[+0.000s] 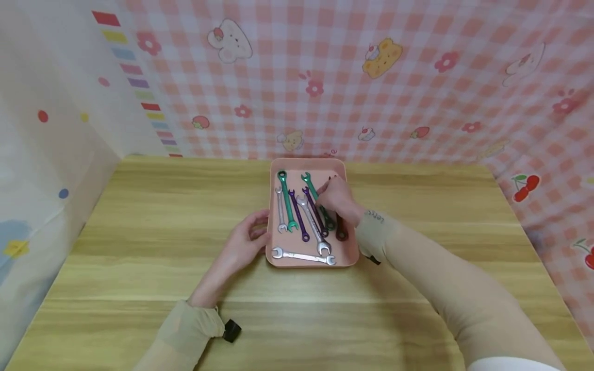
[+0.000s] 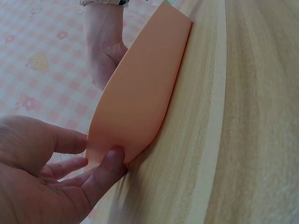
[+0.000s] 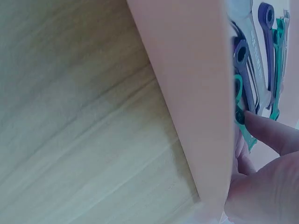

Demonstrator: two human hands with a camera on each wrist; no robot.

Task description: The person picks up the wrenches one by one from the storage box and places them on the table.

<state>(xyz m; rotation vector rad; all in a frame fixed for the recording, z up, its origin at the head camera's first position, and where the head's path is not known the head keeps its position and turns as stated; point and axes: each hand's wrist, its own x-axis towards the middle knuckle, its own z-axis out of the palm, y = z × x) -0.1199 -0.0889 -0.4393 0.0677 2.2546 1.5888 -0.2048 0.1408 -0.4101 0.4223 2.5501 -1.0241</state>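
Note:
A pink tray (image 1: 308,165) holds several wrenches. My left hand (image 1: 243,237) touches its outer left side near the front corner; the left wrist view shows bent fingertips against the wall (image 2: 140,84). My right hand (image 1: 337,197) reaches inside along the right wall, fingers bent around a dark brown wrench (image 1: 342,233), whose middle they hide. The right thumb (image 3: 266,130) lies beside a green wrench (image 1: 310,182). Left of that lie a large silver wrench (image 1: 313,221), purple wrenches (image 1: 299,216) and another green wrench (image 1: 286,198). The tray wall hides part of the right fingers.
A small silver wrench (image 1: 280,208) lies at the tray's left, and another silver wrench (image 1: 301,255) crosses its front. The tray stands on a wood-grain table (image 1: 185,190), close to a pink checked cloth (image 1: 278,98) behind.

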